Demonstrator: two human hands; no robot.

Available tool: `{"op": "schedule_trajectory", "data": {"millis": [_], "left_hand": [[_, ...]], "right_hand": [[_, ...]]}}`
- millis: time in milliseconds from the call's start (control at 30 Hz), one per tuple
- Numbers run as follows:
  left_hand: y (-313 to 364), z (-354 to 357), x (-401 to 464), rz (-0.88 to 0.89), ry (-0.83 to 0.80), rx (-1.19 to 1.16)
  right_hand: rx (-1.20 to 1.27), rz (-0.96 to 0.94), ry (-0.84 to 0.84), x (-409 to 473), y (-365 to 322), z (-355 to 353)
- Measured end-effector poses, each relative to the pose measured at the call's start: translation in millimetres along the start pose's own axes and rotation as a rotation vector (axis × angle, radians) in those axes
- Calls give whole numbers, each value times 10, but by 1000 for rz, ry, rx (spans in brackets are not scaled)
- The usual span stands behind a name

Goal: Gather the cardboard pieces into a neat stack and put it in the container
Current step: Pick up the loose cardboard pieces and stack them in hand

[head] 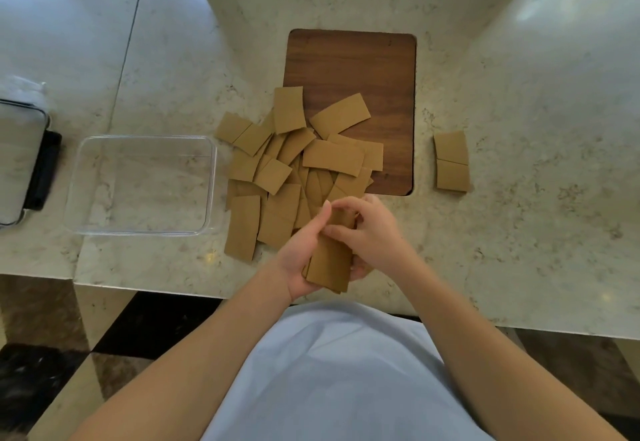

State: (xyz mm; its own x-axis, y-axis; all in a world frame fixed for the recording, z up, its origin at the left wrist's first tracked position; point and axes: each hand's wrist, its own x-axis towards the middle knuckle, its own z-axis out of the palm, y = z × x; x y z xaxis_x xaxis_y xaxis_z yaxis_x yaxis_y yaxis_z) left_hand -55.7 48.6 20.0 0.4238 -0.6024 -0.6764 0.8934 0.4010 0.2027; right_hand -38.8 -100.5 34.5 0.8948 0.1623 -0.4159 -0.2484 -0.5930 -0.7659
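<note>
Head view: both the left hand (300,260) and right hand (372,232) clasp a small stack (329,264); most cardboard pieces (298,163) lie scattered, the container (207,184) empty.

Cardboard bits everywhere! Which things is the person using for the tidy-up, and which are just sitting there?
Part of the job:
- small stack, gripped by left hand and right hand
- loose cardboard pieces
- two pieces apart
- clear container

Just lying about:
- wooden board
- lidded box at the left edge
</note>
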Motion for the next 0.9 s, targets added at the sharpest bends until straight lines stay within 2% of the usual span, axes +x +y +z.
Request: {"op": "schedule_trajectory", "data": {"millis": [67, 133, 233, 300, 367, 500, 600, 700, 833, 900], "left_hand": [[2, -54, -5, 35, 68, -2], [30, -114, -25, 70, 94, -102], [62, -230, -58, 137, 138, -209], [60, -288, -81, 168, 132, -226], [56, -314, -119, 186, 127, -238], [31, -357, -160, 219, 195, -170], [42, -317, -155, 261, 308, -11], [14, -233, -134, 289, 381, 141], [8, -125, -98, 193, 405, 139], [25, -104, -103, 190, 348, 103]], "right_hand": [[118, 69, 74, 9, 123, 30], [189, 236, 225, -20, 296, 78], [-119, 392, 236, -154, 506, 254], [-323, 355, 199, -222, 573, 373], [-396, 316, 175, -219, 606, 429], [-79, 359, 96, -178, 585, 398], [209, 318, 101, -250, 509, 300], [549, 406, 96, -323, 286, 168], [561, 347, -233, -321, 120, -46], [567, 362, -294, -286, 52, -112]]}}
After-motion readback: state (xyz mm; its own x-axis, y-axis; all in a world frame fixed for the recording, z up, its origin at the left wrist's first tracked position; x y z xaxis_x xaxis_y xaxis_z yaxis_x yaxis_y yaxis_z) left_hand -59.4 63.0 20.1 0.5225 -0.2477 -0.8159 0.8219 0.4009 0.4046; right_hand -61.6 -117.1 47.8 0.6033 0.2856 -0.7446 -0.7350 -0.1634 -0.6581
